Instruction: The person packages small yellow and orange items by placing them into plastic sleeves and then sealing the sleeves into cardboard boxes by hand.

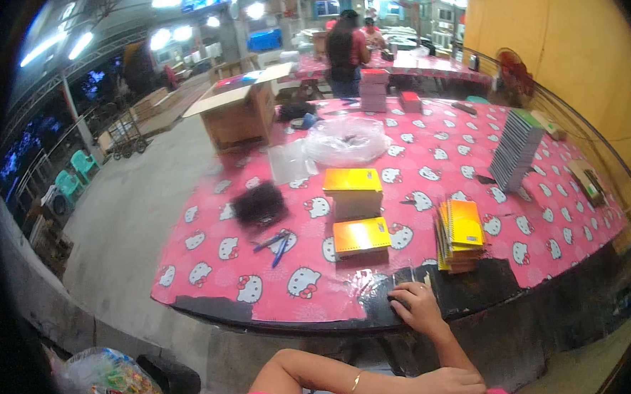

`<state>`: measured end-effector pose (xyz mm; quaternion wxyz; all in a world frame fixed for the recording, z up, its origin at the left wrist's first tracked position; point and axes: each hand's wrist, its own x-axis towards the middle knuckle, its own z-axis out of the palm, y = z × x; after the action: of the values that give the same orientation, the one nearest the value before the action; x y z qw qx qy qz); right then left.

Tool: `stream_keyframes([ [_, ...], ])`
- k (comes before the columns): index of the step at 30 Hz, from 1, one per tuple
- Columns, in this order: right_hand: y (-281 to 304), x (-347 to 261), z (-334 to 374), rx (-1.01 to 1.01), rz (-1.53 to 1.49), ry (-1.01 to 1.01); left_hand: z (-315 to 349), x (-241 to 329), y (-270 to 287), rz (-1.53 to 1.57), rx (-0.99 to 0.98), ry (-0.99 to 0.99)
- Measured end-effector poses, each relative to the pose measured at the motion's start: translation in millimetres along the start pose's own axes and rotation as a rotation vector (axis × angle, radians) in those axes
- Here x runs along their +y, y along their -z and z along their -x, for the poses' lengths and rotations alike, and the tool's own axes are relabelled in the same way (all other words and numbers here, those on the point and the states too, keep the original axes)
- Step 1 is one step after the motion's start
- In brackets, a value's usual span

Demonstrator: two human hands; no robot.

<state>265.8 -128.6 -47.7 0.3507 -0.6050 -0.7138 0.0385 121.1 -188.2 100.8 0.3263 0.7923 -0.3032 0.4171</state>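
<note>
Resting right hand [415, 306] on black edge of surface [487, 281], fingers loosely spread. Laying left hand [443, 387] over right forearm [457, 348] (impossible to say whether gripping). Facing uneven pile of yellow notebooks [464, 225] just beyond, to right; low notebook stack [361, 236] to left; blue pens [282, 249] farther left.

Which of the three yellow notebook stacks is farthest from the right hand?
The rear yellow stack, nearest the clear plastic; the front yellow stack before it and the yellow stack on the right both sit closer to the right hand.
</note>
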Motion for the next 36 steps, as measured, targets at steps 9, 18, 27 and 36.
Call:
stream_keyframes([
  [9,7.3,-11.4,0.1,-0.008,-0.004,-0.042,4.9,-4.1,-8.2,0.184,-0.082,0.049],
  [18,0.7,3.4,8.1,0.026,0.042,-0.043,44.4,-79.2,74.6,-0.274,0.076,0.442],
  [27,5.0,-8.5,0.8,0.044,-0.031,-0.066,175.8,-166.9,142.9,-1.159,-0.147,0.615],
  [36,-8.8,-9.7,-7.7,0.257,-0.605,-0.245,146.8,-102.8,86.2,-0.968,-0.201,0.706],
])
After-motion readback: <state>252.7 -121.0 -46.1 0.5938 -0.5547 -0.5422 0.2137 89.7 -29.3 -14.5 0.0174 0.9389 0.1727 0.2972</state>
